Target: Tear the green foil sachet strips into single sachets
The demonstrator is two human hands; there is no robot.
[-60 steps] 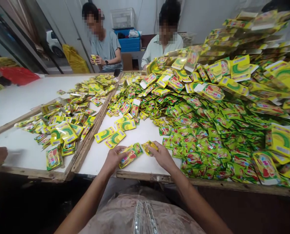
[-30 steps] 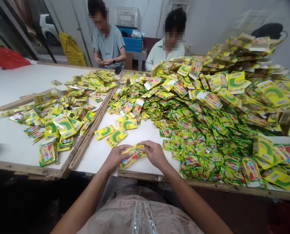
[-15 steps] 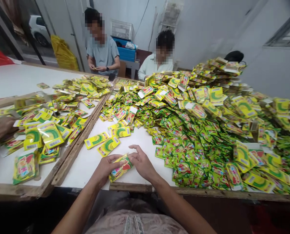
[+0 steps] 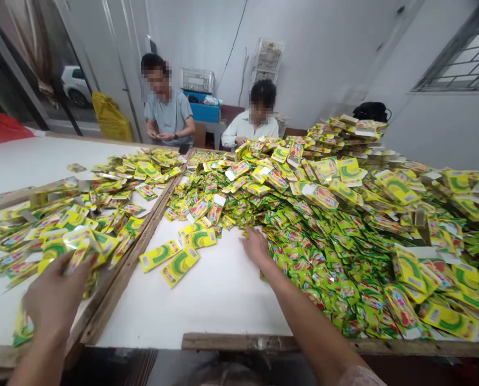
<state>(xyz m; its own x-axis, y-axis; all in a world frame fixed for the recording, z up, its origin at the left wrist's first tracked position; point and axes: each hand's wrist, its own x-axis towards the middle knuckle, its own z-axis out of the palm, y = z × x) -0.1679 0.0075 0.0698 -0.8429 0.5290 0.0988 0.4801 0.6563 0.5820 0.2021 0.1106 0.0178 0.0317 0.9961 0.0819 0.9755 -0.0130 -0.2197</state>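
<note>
My left hand is over the heap on the left, its fingers around a small yellow box; motion blurs both. My right hand reaches forward to the near edge of a big heap of green sachets. Its fingers are stretched out and touch or nearly touch the sachets there; the fingertips are partly hidden. Between my hands, several flat yellow boxes with a green curved band lie on the white tabletop.
A wooden strip divides the table, with a heap of yellow boxes left of it. More yellow boxes are piled over the sachets at right. Two people, one in a blue shirt and one in a white shirt, sit across the table.
My left hand has moved left from the table's middle to the left heap with a box. My right hand let go of the box and went forward to the sachets. Another person's hand left the left edge.
</note>
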